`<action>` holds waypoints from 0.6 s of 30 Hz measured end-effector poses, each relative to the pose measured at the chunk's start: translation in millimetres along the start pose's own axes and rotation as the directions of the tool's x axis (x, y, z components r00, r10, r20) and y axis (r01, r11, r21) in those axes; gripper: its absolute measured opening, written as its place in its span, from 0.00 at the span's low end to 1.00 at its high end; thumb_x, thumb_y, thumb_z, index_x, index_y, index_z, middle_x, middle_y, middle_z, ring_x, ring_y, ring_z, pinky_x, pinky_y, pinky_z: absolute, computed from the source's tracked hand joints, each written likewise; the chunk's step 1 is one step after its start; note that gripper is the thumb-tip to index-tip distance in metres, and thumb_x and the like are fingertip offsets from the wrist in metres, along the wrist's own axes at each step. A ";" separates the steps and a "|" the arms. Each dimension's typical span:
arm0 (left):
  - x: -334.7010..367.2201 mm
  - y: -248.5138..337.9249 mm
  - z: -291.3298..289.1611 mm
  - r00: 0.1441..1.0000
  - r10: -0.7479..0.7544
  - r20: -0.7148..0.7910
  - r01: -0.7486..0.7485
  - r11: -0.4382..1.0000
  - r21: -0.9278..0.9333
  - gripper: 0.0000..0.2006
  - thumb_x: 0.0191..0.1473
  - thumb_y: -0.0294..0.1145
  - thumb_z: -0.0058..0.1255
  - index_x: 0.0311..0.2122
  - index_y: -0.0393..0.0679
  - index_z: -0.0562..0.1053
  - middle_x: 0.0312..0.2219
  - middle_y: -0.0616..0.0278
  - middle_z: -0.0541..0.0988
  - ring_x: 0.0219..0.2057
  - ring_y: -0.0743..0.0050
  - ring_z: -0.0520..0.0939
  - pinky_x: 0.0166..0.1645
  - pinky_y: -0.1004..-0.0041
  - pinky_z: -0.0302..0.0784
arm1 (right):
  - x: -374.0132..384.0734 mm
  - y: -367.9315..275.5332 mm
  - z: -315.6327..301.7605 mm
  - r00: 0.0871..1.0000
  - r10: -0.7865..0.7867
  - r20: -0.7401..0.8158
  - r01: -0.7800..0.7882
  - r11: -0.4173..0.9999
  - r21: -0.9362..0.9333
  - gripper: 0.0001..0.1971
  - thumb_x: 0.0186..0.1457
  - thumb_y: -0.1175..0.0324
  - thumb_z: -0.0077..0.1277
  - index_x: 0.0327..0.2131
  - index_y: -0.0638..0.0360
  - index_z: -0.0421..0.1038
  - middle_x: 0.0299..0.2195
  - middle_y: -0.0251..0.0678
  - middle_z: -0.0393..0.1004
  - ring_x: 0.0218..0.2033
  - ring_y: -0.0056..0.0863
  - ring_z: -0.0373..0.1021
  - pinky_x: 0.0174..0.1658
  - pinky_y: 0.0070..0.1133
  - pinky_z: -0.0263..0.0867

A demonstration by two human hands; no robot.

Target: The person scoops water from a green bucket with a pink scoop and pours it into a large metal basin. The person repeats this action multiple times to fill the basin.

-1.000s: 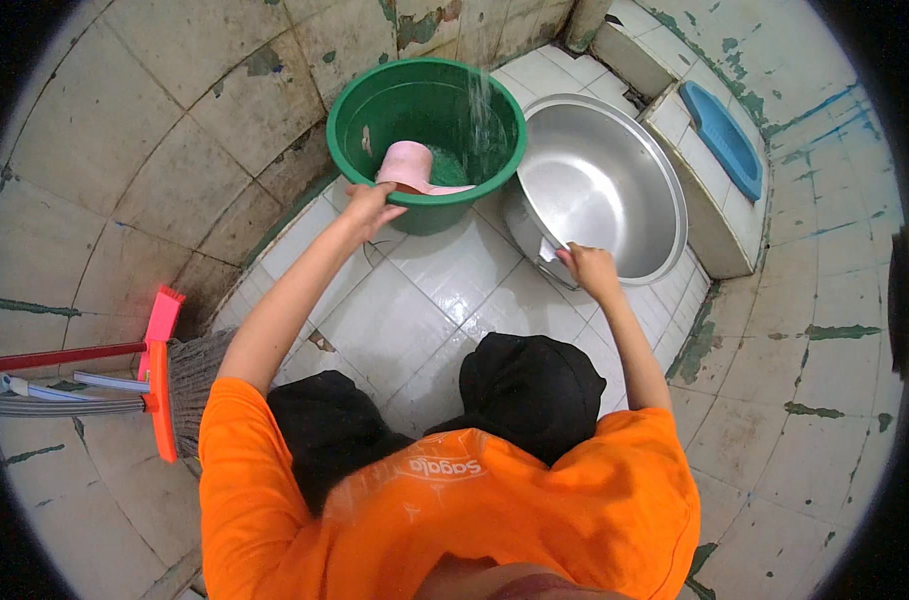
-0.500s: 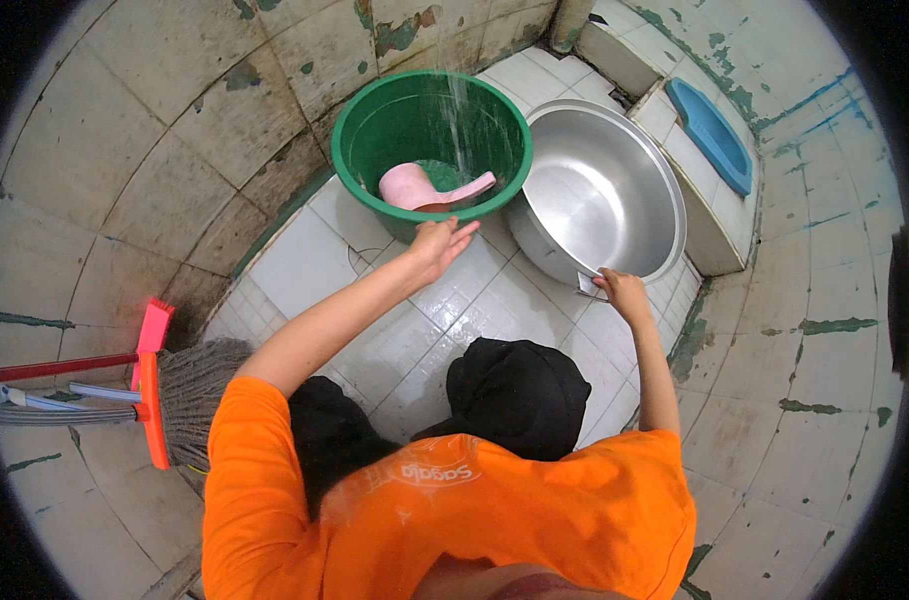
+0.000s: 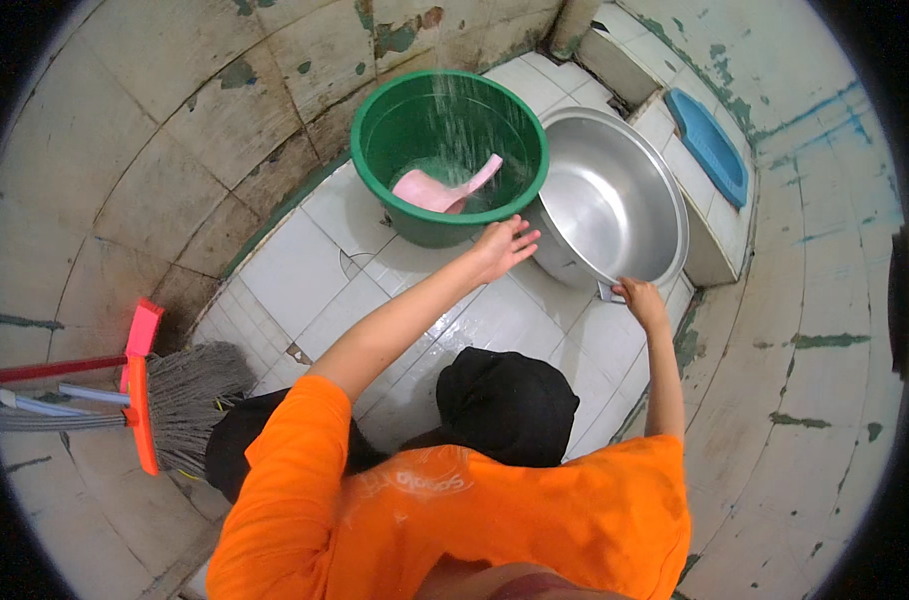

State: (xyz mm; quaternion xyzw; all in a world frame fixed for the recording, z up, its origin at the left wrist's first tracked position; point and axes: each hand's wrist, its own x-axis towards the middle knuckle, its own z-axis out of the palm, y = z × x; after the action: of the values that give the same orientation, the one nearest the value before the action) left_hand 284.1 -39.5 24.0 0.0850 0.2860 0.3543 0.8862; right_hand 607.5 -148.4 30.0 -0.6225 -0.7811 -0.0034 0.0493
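A green plastic tub (image 3: 372, 190) stands on the floor, with water falling into it from above. Inside lies a pink dipper (image 3: 427, 190), its handle pointing up to the right. Close against the tub's right side is a large silver metal basin (image 3: 615, 190), tilted slightly, and I see no water in it. My left hand (image 3: 505, 248) is at the tub's front rim, fingers spread toward the basin's outer wall; whether it touches either is unclear. My right hand (image 3: 643, 300) grips the basin's near rim beside a small handle or tag (image 3: 611, 292).
A mop (image 3: 190, 400) and a pink-headed brush (image 3: 144, 328) lean at the left. On a tiled step to the right sits a blue squat-toilet pan (image 3: 708, 145). Stained tile walls close in on both sides. My black-clad knee (image 3: 505, 405) is near the white floor tiles (image 3: 305, 270).
The tub has shifted right, nearer the basin, and the dipper's handle has swung upward. My left hand has moved right along the tub's rim. My right hand keeps its hold on the basin.
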 end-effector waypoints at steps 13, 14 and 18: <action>3.3 -8.2 -2.8 0.998 -0.008 0.066 -0.002 0.990 0.143 0.18 0.54 0.41 0.44 0.46 0.51 0.55 0.44 0.64 0.65 0.45 0.67 0.70 0.44 0.63 0.69 | -5.0 4.5 -2.1 0.968 0.199 0.149 -0.208 0.977 0.042 0.12 0.47 0.64 0.51 0.33 0.62 0.70 0.26 0.47 0.72 0.30 0.45 0.69 0.34 0.31 0.64; 0.1 -6.9 -8.9 0.999 -0.011 0.030 0.006 0.987 0.161 0.19 0.54 0.42 0.44 0.47 0.50 0.54 0.44 0.63 0.65 0.45 0.67 0.70 0.44 0.64 0.69 | -2.6 4.2 -2.3 0.963 0.209 0.169 -0.217 0.976 0.027 0.12 0.46 0.64 0.52 0.33 0.62 0.70 0.27 0.47 0.72 0.31 0.45 0.69 0.34 0.31 0.64; -31.9 9.4 -74.4 0.983 -0.163 0.083 0.054 0.690 0.722 0.19 0.55 0.45 0.40 0.48 0.47 0.58 0.42 0.63 0.67 0.44 0.71 0.70 0.43 0.67 0.70 | 11.9 -32.5 -16.9 0.981 0.194 -0.029 -0.195 0.951 -0.239 0.13 0.45 0.66 0.53 0.32 0.66 0.70 0.30 0.48 0.72 0.34 0.43 0.69 0.36 0.29 0.64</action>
State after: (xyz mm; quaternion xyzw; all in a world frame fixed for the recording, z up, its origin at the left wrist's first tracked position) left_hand 217.8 -58.0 -19.5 0.4309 0.3428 0.1548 0.8203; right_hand 574.5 -145.3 49.6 -0.6978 -0.7096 -0.0948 -0.0245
